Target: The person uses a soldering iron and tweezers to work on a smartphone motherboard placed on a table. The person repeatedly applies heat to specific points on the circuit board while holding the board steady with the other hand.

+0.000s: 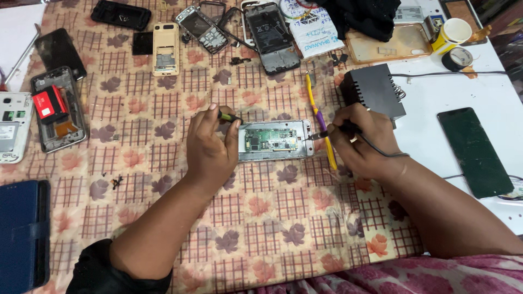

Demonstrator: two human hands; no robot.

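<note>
From the head camera I see my left hand [210,144] at the centre of the frame, fingers pinched around a small green-handled tool [229,116] whose tip rests at the left end of the opened white phone with its bare green circuit board [274,140]. That phone lies flat on the floral checked cloth [163,218] covering the worktop, right in the middle. My right hand [357,144] grips a black corded soldering iron [335,130], its tip touching the phone's right end. Just beside it lies a yellow and purple toothbrush [321,122]. A black vented box [375,90] sits behind the right hand. More stripped phones [165,48] lie along the top.
</note>
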